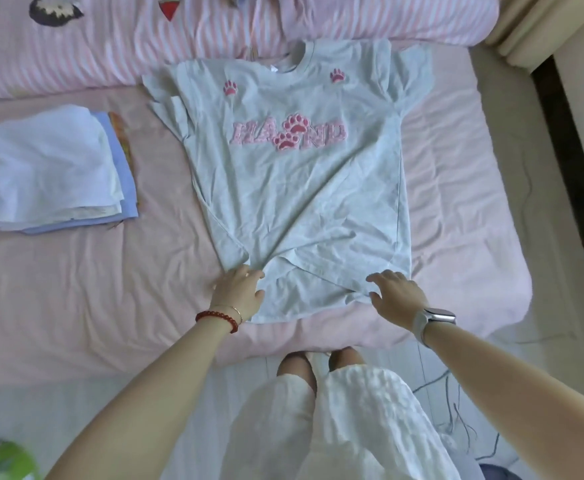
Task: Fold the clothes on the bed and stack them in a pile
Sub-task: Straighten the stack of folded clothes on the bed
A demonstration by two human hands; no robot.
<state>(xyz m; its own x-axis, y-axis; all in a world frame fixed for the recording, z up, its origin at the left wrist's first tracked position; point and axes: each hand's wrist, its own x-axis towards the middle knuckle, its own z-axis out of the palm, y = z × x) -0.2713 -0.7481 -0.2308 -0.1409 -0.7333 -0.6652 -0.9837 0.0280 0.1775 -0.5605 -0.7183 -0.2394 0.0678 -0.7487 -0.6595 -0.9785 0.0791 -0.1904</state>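
one T-shirt [297, 188], one folded pile [51, 168], two hands [238, 289]

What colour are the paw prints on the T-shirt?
Pink, with darker pink pads, on the pale grey T-shirt; clearest in the head view.

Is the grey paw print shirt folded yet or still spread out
Spread out: the grey shirt lies flat, front up, both sleeves out, only its hem rumpled.

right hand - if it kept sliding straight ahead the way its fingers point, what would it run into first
Only more of the grey t-shirt: the right hand lies at the hem, fingers pointing up the shirt toward the pink lettering. Nothing else seems to lie in that line; wrinkles are the only obstacle.
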